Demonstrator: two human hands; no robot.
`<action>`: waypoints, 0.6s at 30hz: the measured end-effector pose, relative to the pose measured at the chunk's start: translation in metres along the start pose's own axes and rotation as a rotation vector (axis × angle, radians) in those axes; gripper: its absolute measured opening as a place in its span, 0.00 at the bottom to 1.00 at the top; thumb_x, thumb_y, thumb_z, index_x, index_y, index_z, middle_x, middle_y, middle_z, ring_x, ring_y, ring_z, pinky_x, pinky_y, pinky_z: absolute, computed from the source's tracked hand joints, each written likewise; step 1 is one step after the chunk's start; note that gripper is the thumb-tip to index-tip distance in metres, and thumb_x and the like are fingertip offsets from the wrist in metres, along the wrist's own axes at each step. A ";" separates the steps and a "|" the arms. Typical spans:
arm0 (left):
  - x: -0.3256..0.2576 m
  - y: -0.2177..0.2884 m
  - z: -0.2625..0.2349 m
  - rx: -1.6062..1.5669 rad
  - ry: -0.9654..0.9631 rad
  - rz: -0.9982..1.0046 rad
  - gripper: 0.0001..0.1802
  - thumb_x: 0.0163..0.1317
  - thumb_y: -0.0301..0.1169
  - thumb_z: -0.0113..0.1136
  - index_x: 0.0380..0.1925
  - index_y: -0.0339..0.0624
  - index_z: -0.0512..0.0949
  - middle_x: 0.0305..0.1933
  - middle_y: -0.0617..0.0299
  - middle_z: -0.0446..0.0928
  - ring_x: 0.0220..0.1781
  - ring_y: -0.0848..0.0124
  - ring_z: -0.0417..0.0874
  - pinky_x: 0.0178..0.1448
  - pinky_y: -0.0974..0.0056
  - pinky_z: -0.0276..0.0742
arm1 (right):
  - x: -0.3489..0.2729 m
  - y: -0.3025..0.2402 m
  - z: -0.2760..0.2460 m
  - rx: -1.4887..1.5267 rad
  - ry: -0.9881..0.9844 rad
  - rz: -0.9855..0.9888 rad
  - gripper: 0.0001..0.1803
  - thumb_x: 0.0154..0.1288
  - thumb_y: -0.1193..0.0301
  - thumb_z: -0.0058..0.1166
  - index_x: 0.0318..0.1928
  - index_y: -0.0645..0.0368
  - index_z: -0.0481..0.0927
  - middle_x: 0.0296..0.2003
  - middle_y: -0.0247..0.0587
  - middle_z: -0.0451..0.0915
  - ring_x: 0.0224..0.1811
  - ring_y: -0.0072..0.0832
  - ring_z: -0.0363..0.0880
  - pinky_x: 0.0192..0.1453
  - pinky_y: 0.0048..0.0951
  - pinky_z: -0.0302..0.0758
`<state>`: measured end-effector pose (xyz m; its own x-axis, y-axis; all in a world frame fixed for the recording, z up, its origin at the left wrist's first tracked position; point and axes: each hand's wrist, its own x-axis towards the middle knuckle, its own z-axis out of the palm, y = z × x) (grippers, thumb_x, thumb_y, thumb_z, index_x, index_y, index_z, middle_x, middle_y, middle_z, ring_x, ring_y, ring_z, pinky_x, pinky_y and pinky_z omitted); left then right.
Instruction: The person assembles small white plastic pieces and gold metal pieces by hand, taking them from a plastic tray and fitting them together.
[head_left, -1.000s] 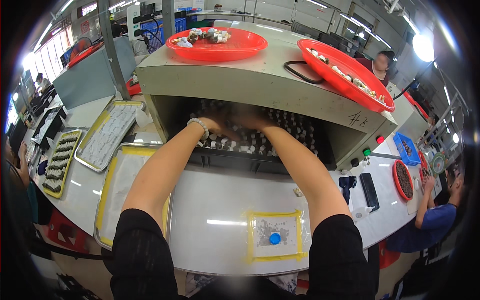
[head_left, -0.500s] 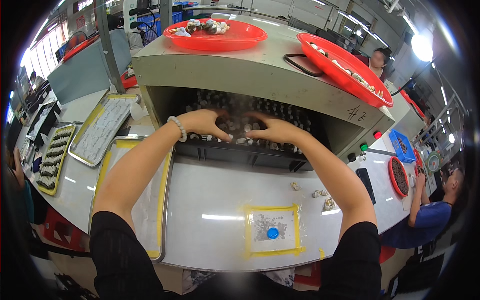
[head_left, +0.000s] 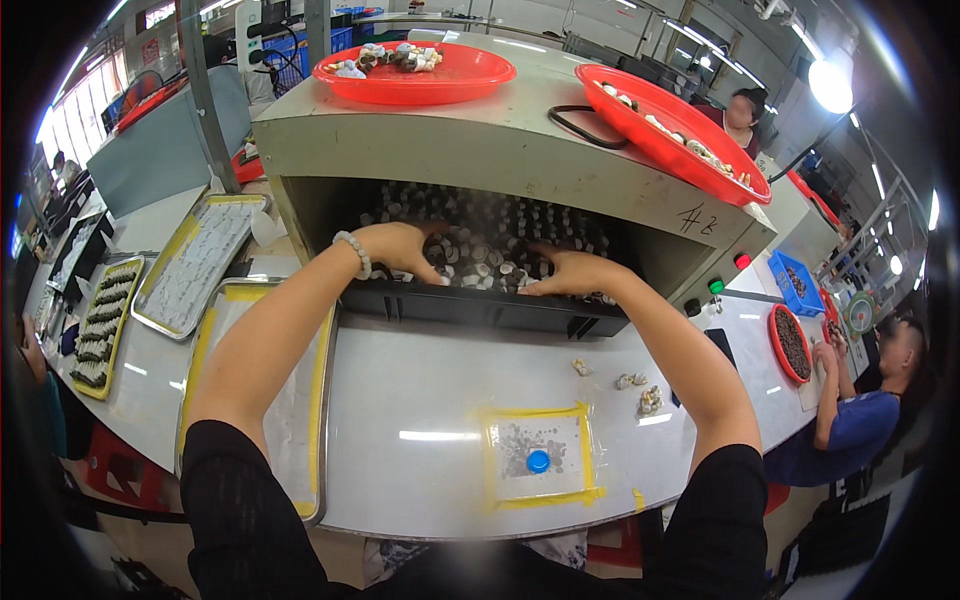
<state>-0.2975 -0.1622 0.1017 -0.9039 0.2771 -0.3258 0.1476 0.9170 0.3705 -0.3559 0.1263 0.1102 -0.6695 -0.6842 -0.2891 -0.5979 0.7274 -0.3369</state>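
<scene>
A black plastic crate (head_left: 470,304) stands in the opening of a grey-green metal cabinet (head_left: 420,150). It holds many small round pieces, dark with pale tops; those toward the back stand in rows. Between my hands, several loose pieces (head_left: 478,262) lie heaped near the crate's front wall. My left hand (head_left: 398,248), with a beaded bracelet at the wrist, curves round the heap's left side, thumb apart from the fingers. On the other side my right hand (head_left: 572,270) is also spread, its thumb near the front rim. The fingertips of both are partly hidden among the pieces.
Two red trays, one on the left (head_left: 415,85) and one on the right (head_left: 670,140), sit on the cabinet. A paper-lined metal tray (head_left: 322,420) lies at left. A blue cap (head_left: 538,461) rests on a yellow-taped square. A co-worker (head_left: 865,420) sits at right.
My hands have moved apart, the right one shifting to the right. More of the loose pieces now show between them. The whole view has shifted slightly.
</scene>
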 end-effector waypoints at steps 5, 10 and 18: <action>0.021 0.017 0.015 0.008 0.097 0.142 0.61 0.36 0.46 0.72 0.71 0.39 0.51 0.51 0.37 0.77 0.52 0.52 0.79 0.56 0.61 0.74 | 0.010 -0.014 0.010 0.018 0.037 0.001 0.55 0.47 0.41 0.63 0.68 0.62 0.60 0.59 0.65 0.70 0.62 0.49 0.70 0.66 0.35 0.66; 0.030 0.016 0.019 -0.002 0.144 0.118 0.55 0.36 0.43 0.71 0.67 0.39 0.59 0.49 0.40 0.78 0.50 0.53 0.80 0.52 0.60 0.76 | 0.021 -0.017 0.016 0.032 0.130 -0.087 0.52 0.46 0.46 0.65 0.68 0.59 0.62 0.56 0.62 0.73 0.58 0.47 0.74 0.62 0.36 0.69; 0.029 0.020 0.020 -0.106 0.163 0.110 0.46 0.36 0.40 0.71 0.60 0.40 0.67 0.39 0.44 0.81 0.39 0.55 0.83 0.44 0.60 0.78 | 0.040 -0.053 0.007 0.025 -0.038 -0.079 0.46 0.46 0.52 0.65 0.65 0.56 0.66 0.45 0.57 0.81 0.47 0.41 0.81 0.51 0.35 0.75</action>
<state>-0.3133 -0.1303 0.0821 -0.9390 0.3158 -0.1365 0.2136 0.8462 0.4882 -0.3477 0.0598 0.1107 -0.6029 -0.7415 -0.2945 -0.6369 0.6696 -0.3821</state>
